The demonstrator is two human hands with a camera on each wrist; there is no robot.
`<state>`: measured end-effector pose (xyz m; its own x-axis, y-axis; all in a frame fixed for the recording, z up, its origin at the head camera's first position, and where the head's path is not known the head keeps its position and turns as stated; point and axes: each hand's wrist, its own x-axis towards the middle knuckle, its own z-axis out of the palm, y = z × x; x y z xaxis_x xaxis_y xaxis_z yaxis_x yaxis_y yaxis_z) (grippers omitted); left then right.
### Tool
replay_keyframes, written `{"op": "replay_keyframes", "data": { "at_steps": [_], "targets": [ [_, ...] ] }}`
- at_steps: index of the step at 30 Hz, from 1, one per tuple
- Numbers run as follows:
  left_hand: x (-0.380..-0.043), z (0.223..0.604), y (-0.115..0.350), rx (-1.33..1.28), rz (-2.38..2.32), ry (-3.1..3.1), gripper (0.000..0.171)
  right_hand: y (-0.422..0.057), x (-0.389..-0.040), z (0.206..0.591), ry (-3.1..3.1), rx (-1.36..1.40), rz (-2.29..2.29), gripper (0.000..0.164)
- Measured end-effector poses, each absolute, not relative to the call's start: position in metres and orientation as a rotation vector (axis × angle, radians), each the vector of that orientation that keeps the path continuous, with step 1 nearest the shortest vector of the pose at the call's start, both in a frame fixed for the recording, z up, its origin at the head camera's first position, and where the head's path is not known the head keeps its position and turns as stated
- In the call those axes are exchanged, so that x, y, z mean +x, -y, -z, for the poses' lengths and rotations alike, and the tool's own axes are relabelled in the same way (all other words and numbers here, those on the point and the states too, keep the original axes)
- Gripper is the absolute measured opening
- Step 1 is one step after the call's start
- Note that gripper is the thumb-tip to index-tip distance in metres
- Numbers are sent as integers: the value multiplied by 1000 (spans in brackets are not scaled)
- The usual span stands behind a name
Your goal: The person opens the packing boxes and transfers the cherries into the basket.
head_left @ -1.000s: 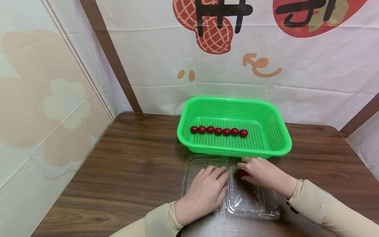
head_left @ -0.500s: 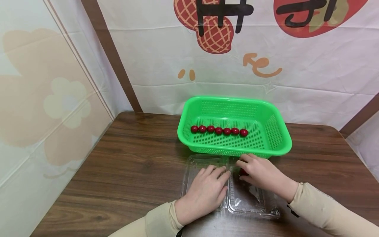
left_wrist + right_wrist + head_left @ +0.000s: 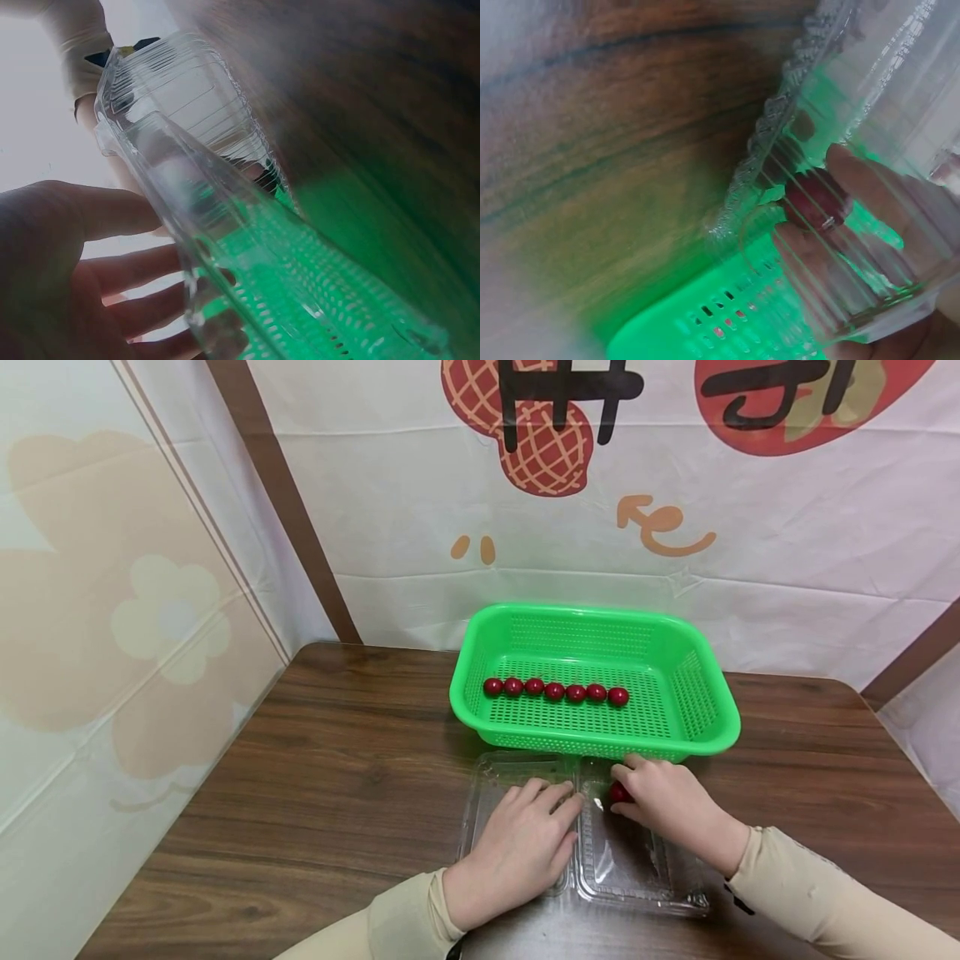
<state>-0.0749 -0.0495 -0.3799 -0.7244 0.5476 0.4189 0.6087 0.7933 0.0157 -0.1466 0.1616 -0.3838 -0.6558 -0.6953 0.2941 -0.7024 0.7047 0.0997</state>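
Note:
My right hand [image 3: 675,806] reaches into the right half of a clear plastic clamshell box [image 3: 622,885]. Its thumb and fingers pinch a small round red fruit [image 3: 618,792], low inside near the far end. Through the box wall in the right wrist view, the fruit [image 3: 817,199] sits between the fingertips. On the left half of the box lies my left hand [image 3: 517,843], its fingers extended towards the middle fold. The left wrist view has those fingers [image 3: 142,270] against the clear plastic. What lies under the left palm is hidden.
A green perforated basket [image 3: 720,731] stands just behind the box, with several similar red fruits [image 3: 554,692] in a row on its floor. Brown wood-grain tabletop [image 3: 315,793] extends to the left. A printed cloth backdrop [image 3: 390,510] hangs behind the table.
My right hand's fingers have shifted slightly left, then back right, within the box, with the red fruit at them. The left hand and the basket have stayed put.

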Motion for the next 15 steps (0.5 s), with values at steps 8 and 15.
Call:
{"op": "replay_keyframes", "data": {
  "at_steps": [8,15],
  "targets": [
    [-75,380,50,-874,214,2581,35,-166,-148,385,2670,1101,-147,26],
    [-75,380,50,-876,207,2583,35,-166,-146,384,2661,1128,-193,25]
  ]
}}
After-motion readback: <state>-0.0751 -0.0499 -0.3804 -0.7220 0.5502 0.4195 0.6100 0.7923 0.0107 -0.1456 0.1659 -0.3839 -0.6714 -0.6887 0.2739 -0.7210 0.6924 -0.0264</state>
